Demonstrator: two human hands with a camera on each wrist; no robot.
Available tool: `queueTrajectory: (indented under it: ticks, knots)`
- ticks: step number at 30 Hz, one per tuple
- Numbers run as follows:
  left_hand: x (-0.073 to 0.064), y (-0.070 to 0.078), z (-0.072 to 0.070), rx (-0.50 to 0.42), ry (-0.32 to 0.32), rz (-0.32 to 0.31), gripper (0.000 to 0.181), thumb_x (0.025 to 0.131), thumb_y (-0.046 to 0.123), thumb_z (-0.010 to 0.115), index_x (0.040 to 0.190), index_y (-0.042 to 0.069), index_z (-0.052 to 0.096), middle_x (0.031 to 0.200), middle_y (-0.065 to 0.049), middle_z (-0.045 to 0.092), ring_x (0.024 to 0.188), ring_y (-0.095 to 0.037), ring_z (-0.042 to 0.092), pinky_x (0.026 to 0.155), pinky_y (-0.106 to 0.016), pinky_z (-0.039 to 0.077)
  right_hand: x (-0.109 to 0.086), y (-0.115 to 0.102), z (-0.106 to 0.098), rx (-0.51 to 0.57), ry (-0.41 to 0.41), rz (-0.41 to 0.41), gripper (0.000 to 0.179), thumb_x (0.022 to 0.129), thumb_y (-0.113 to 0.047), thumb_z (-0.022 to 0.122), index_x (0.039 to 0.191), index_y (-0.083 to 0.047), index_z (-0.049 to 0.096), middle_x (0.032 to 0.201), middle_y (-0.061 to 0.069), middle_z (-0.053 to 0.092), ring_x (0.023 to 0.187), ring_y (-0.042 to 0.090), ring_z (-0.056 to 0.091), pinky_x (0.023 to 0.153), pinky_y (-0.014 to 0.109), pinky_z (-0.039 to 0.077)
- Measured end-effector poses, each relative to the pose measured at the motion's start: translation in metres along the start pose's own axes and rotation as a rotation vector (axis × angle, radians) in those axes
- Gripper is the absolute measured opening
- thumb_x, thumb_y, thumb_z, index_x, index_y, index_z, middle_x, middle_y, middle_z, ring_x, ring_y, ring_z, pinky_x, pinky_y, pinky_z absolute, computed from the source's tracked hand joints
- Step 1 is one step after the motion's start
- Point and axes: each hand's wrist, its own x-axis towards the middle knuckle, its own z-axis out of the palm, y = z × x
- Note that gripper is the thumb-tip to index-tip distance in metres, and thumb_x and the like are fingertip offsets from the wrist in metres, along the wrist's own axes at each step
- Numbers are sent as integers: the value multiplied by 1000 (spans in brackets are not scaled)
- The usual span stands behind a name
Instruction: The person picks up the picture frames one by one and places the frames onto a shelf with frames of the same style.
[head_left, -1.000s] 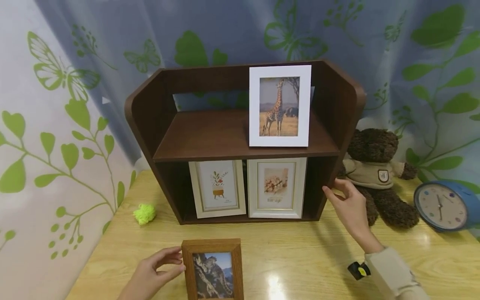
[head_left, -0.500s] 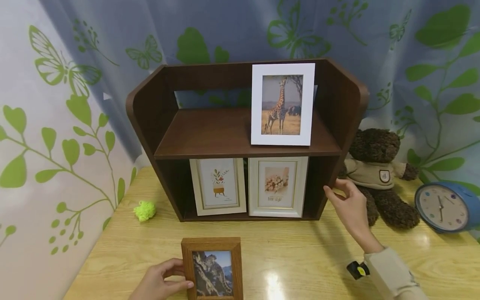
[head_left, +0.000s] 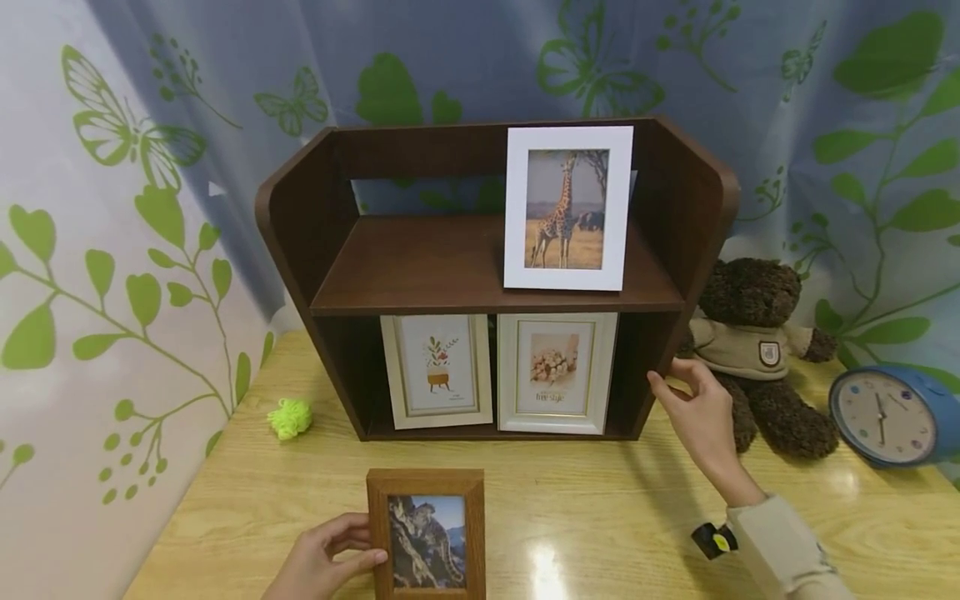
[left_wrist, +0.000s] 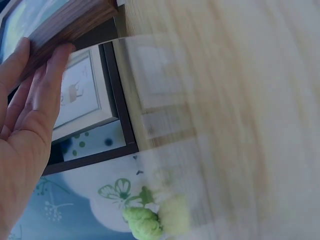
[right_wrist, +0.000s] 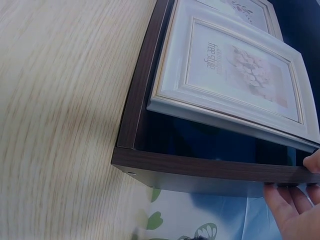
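My left hand [head_left: 326, 557] grips the left edge of a brown wooden picture frame [head_left: 474, 533] with a leopard photo, thumb on the front and fingers behind. The left wrist view shows that frame's edge [left_wrist: 75, 25] between thumb and fingers. With my right hand [head_left: 697, 417] I pinch the right side panel of a dark brown two-tier shelf [head_left: 420, 262]; in the right wrist view the thumb lies inside the panel [right_wrist: 215, 167], fingers outside. A white frame [head_left: 618, 208] with a giraffe photo stands on the upper tier. Below stand two cream frames, one with a plant print [head_left: 438, 367], one with a flower print [head_left: 555, 371].
Right of the shelf sits a brown teddy bear [head_left: 750, 350] in a beige shirt, beside a blue round clock [head_left: 885, 417]. A neon green yarn ball [head_left: 289, 419] lies left of the shelf. Leaf-patterned curtain [head_left: 465, 58] hangs behind the light wooden table [head_left: 592, 508].
My left hand has moved right and taken hold of the wooden frame, which now sits slightly higher in view. The right hand stays on the shelf panel.
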Motion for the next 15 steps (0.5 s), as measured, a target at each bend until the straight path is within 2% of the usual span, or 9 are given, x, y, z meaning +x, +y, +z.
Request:
queueTrajectory:
  ticks: [9,15]
  knots:
    - [4,0,3,-15,12,72,46,85,14,72,119,-14,57,100,-17,68,85,-2,63,77,-18,55,0,0,0,-1,-6,15,33,92,-24,64,112,2,59,112,12,58,92,-19,47,76,1,47]
    - [4,2,4,-73,16,71,51,84,14,72,121,-15,55,100,-20,67,85,-1,62,77,-20,57,0,-2,0,8,-1,16,32,92,-23,65,110,2,59,112,12,59,91,-18,49,76,2,47]
